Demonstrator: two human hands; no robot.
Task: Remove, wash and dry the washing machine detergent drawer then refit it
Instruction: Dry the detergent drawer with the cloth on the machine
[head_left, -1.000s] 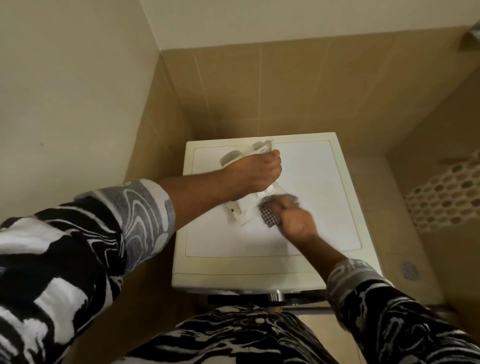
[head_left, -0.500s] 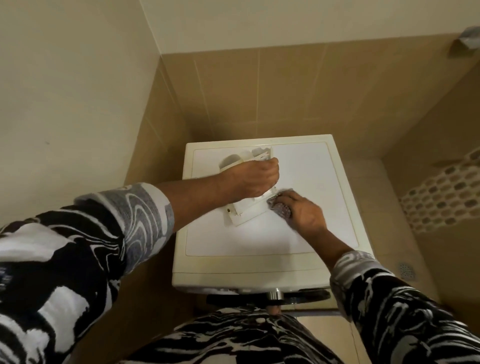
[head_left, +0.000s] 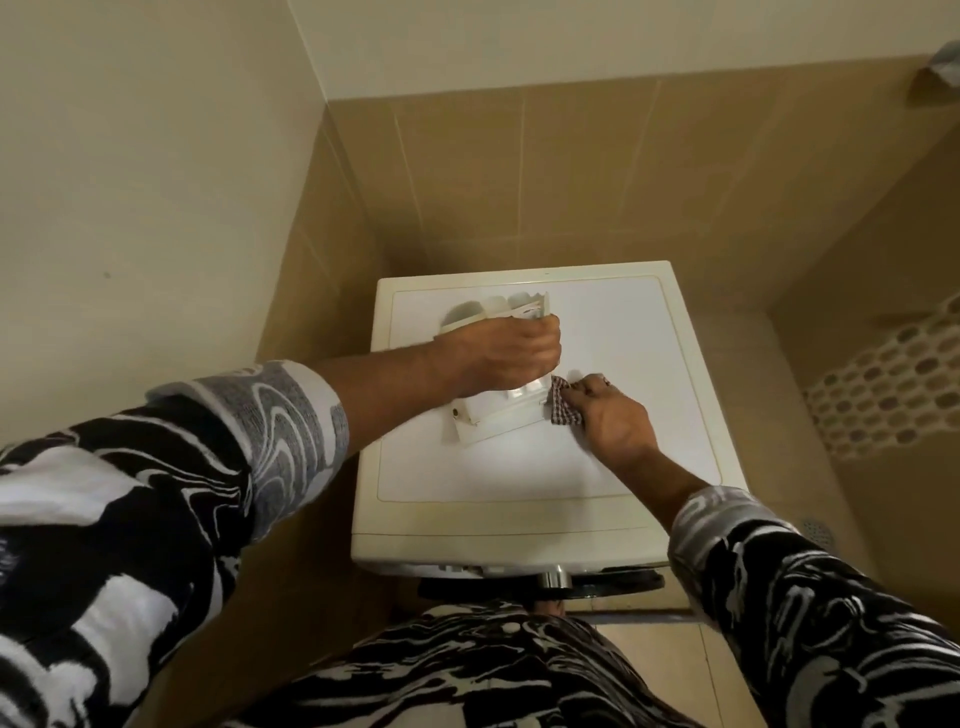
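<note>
The white detergent drawer (head_left: 496, 410) lies on top of the washing machine (head_left: 613, 467). The left hand (head_left: 506, 356) holds it from above, fingers curled tight around its middle. The right hand (head_left: 610, 415) pinches a small checked cloth (head_left: 561, 408) in its fingers, pressed against the drawer's right side.

Black-and-white swirl-patterned sleeves (head_left: 156, 493)

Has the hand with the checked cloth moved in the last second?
Yes: the right hand slid slightly rightward and rearward across the washing machine top.
</note>
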